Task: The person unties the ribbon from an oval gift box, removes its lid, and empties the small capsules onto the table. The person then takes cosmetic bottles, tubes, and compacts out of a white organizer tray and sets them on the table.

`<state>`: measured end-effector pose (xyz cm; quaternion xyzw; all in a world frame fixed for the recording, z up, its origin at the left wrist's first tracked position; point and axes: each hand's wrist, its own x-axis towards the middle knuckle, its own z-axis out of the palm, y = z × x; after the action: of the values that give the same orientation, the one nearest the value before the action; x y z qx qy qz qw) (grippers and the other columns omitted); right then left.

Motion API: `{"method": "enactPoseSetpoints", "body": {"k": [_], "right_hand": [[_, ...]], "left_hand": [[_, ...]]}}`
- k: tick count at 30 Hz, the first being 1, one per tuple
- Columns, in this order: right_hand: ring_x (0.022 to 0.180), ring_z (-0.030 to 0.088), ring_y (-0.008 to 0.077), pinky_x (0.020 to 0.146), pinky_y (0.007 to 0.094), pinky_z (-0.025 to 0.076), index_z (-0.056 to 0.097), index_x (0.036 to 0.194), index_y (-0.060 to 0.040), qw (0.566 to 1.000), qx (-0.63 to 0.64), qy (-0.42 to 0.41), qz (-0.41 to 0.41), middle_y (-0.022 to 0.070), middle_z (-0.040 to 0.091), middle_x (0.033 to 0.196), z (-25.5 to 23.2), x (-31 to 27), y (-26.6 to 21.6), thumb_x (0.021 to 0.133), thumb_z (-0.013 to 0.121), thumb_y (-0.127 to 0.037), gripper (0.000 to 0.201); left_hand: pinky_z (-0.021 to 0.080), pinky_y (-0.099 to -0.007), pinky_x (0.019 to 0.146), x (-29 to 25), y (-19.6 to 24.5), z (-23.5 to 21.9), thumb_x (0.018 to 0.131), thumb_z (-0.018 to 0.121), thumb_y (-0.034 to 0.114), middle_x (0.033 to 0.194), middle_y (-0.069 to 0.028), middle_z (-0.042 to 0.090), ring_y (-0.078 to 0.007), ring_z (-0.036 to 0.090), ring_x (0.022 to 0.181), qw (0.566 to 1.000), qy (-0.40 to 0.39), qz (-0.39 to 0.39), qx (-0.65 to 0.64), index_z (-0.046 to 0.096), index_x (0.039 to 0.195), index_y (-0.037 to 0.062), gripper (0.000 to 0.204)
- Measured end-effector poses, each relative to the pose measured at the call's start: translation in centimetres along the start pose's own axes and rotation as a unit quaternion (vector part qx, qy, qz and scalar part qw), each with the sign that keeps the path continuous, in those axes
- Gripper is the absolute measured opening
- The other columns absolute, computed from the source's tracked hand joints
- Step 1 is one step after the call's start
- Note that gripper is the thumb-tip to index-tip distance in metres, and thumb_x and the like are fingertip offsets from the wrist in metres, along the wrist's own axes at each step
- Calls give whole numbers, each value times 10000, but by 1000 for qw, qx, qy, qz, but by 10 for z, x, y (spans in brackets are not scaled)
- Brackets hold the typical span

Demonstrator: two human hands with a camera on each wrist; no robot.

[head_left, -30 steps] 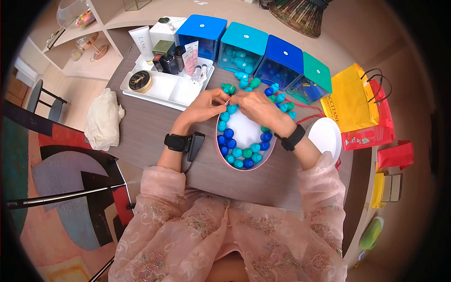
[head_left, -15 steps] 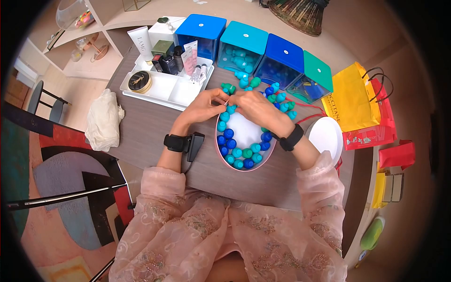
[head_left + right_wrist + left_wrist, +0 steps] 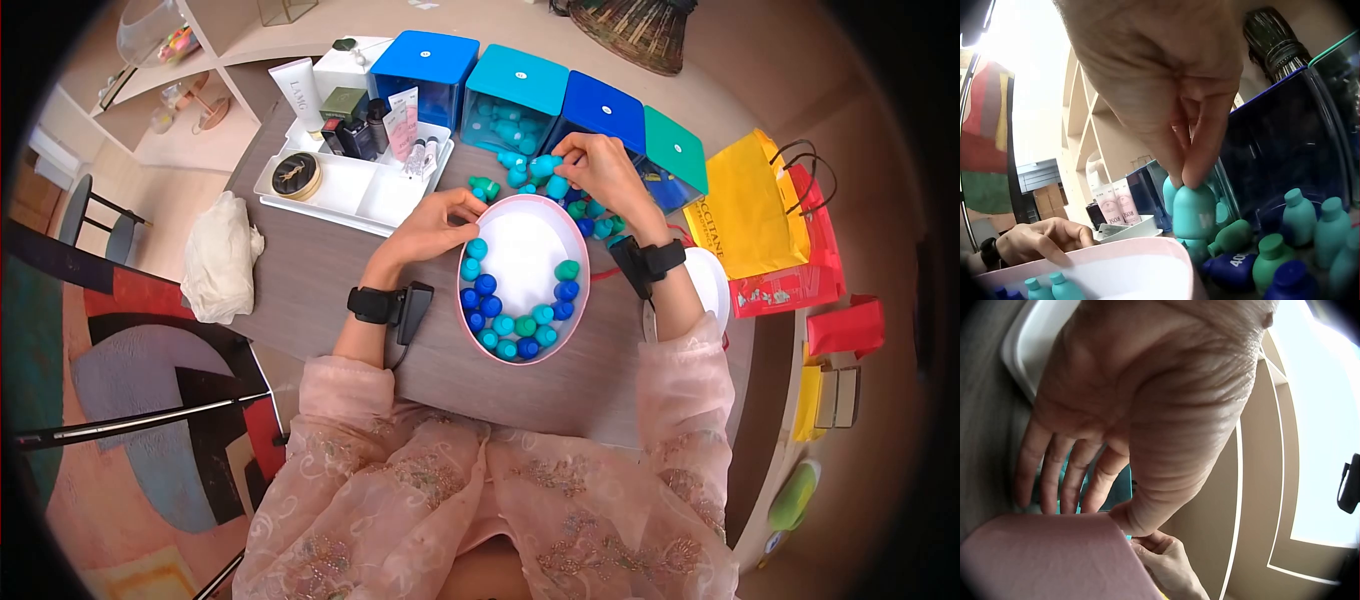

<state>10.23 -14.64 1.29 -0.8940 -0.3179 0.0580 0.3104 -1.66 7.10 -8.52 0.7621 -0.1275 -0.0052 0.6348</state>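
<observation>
A pink-rimmed oval box [image 3: 527, 357] has turquoise, dark blue and green bottles, such as a green bottle [image 3: 567, 270], along its inner wall. The left hand [image 3: 432, 228] touches its upper-left rim; in the left wrist view the thumb of that hand [image 3: 1147, 419] meets the pink wall [image 3: 1060, 550], with the other fingers extended. Beyond the box, the right hand [image 3: 605, 175] pinches a turquoise bottle [image 3: 545, 165] among loose ones. The right wrist view shows the thumb and fingers of this hand [image 3: 1160, 81] on top of the turquoise bottle [image 3: 1194, 212].
Four clear boxes with coloured lids, including a teal lid [image 3: 515, 78], stand behind the bottles. A white tray [image 3: 385, 190] of cosmetics is at the left, beside a crumpled cloth bag [image 3: 222, 258]. A white round plate [image 3: 708, 285] and yellow bag [image 3: 750, 210] are at the right.
The right hand has left the box's upper-left rim, where both hands were together, moved right and away to the loose bottles, and pinched a turquoise one. The left hand has hardly moved.
</observation>
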Motion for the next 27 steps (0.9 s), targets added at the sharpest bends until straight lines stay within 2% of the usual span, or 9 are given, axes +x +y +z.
{"method": "enactPoseSetpoints", "body": {"k": [4, 7, 11, 14, 17, 19, 21, 25, 27], "right_hand": [[662, 649, 257, 609, 329, 498, 661, 848, 25, 997, -51, 19, -49, 151, 646, 681, 8, 7, 15, 696, 652, -15, 157], [592, 627, 172, 567, 288, 482, 642, 873, 52, 995, -86, -3, -52, 123, 630, 633, 18, 14, 28, 702, 642, 5, 178], [616, 643, 209, 585, 309, 490, 647, 867, 39, 992, -100, -5, -81, 142, 638, 660, 26, 13, 37, 693, 649, -14, 181], [641, 648, 252, 598, 321, 495, 655, 844, 24, 976, -156, 72, -135, 158, 645, 690, 26, 4, 26, 695, 651, -32, 160], [656, 647, 260, 626, 323, 502, 665, 822, 8, 981, -146, 43, -118, 155, 653, 715, 16, -10, -15, 704, 663, -61, 137], [724, 635, 310, 665, 364, 497, 678, 785, -12, 987, -16, -96, -126, 171, 650, 754, 17, -24, -42, 699, 675, -103, 126], [744, 633, 314, 673, 368, 498, 680, 820, -16, 974, -21, -151, -169, 175, 649, 778, 35, -35, -45, 690, 720, -174, 209], [858, 626, 307, 776, 382, 469, 627, 1005, 34, 971, -87, -144, -170, 200, 643, 892, 64, -48, -47, 682, 763, -284, 473], [841, 621, 331, 752, 397, 471, 616, 991, 49, 970, -108, -152, -155, 218, 637, 890, 75, -47, -43, 650, 783, -304, 519]], "left_hand": [[485, -308, 783, 0, 0, 2, 756, 638, 103, 943, -90, 633, -178, 600, 890, 1000, -4, 3, -6, 615, 993, -11, 264], [482, -305, 786, 0, -2, 1, 758, 637, 101, 941, -88, 632, -176, 600, 887, 1000, -2, 5, -2, 615, 993, -12, 262], [481, -302, 781, 0, -2, 1, 754, 633, 95, 930, -85, 633, -172, 601, 879, 1000, -2, 17, -8, 615, 992, -13, 262], [448, -303, 844, -1, 0, 0, 787, 626, 69, 951, -58, 614, -144, 581, 922, 1000, -18, -1, -14, 610, 1004, 7, 226], [477, -295, 783, 1, -3, 0, 753, 632, 97, 923, -83, 632, -168, 601, 875, 1000, -5, 7, -7, 617, 992, -12, 264], [476, -296, 785, 1, -3, 0, 753, 631, 97, 924, -84, 632, -168, 600, 876, 1000, -7, 6, -7, 614, 996, -15, 268], [476, -297, 787, 1, -2, 1, 752, 630, 96, 926, -85, 633, -169, 600, 877, 1000, -11, 6, -7, 611, 999, -17, 272], [476, -306, 791, 0, -1, 0, 753, 616, 85, 927, -88, 637, -171, 600, 881, 1000, -7, 3, -26, 603, 1006, -25, 277], [476, -307, 793, 0, -1, 0, 753, 612, 82, 927, -88, 638, -172, 601, 882, 999, -7, 2, -33, 601, 1007, -27, 277]]}}
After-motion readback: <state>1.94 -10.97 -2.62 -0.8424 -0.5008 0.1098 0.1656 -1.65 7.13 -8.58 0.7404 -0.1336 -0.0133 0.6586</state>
